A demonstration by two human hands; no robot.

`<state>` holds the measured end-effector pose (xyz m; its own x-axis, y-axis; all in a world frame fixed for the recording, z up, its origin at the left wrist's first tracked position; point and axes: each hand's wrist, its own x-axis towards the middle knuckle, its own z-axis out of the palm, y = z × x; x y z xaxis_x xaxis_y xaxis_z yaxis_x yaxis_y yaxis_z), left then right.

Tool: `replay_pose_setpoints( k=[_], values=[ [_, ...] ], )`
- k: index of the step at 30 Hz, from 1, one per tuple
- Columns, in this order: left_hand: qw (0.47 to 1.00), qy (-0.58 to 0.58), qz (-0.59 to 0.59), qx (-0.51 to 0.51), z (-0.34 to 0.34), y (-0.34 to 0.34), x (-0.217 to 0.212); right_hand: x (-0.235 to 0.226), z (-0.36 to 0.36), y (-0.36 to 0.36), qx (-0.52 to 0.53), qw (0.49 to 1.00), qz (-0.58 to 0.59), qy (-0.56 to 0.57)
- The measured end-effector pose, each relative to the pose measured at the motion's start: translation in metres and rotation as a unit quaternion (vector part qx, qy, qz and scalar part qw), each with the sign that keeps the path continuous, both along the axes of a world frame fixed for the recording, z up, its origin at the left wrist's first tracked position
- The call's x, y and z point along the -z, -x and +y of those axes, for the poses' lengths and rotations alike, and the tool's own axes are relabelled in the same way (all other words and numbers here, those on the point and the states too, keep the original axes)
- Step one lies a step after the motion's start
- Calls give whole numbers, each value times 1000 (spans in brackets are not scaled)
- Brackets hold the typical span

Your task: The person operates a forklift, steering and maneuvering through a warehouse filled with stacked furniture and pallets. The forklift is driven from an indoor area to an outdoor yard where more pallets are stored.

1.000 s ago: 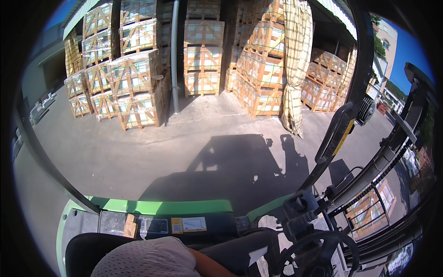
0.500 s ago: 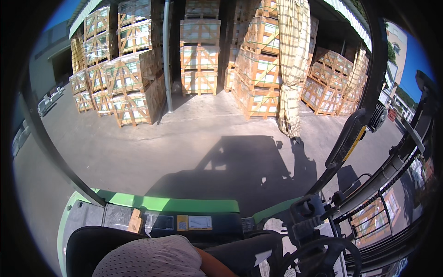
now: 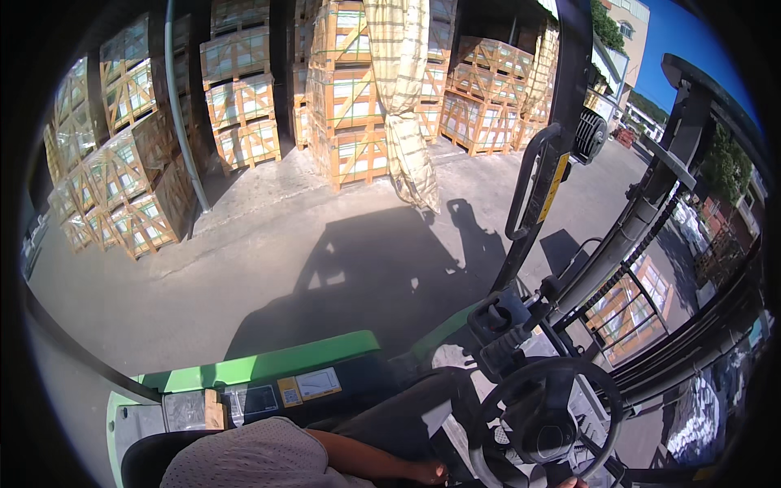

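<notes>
My left arm, in a light perforated sleeve, reaches from the lower left across my lap. My left hand (image 3: pixel 429 472) lies low by my dark-trousered thigh, its fingers curled; what they hold, if anything, is hidden. The black steering wheel (image 3: pixel 547 368) of a forklift stands just right of it. At the bottom edge, only a bit of my right hand (image 3: pixel 573 483) shows, closed at the wheel's lower part; most of it is cut off. Beyond the wheel sits a black lever housing (image 3: pixel 498 351).
Stacked wooden crates (image 3: pixel 358 98) stand under a shed roof, beside a hanging striped curtain (image 3: pixel 411 146) and a grey post (image 3: pixel 185 122). The forklift's mast (image 3: pixel 651 203) rises at right. Its green side panel (image 3: pixel 293 358) borders the sunlit concrete, where its shadow falls.
My view has turned right, so crates and curtain appear shifted left. More of the steering wheel shows, and both hands have come into view at the lower edge.
</notes>
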<state>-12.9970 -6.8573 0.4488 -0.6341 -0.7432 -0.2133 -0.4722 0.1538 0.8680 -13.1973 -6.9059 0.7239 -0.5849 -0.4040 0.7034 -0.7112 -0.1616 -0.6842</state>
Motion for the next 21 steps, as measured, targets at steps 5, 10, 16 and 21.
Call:
replay_pose_setpoints(
  k=[5,10,16,21],
  values=[
    [992,-45,-112,-29,-30,-52,-42,-24,14,-32,-29,997,-52,-43],
    [989,-13,-148,-22,-67,-61,-68,-23,-14,-36,-16,996,-56,-63],
    [981,-52,-189,-1,-114,-50,-83,-41,-66,-31,-15,999,-34,-14],
    [976,-86,-198,-6,-150,-40,-89,-34,-98,-20,-16,999,-33,-10]
  ],
)
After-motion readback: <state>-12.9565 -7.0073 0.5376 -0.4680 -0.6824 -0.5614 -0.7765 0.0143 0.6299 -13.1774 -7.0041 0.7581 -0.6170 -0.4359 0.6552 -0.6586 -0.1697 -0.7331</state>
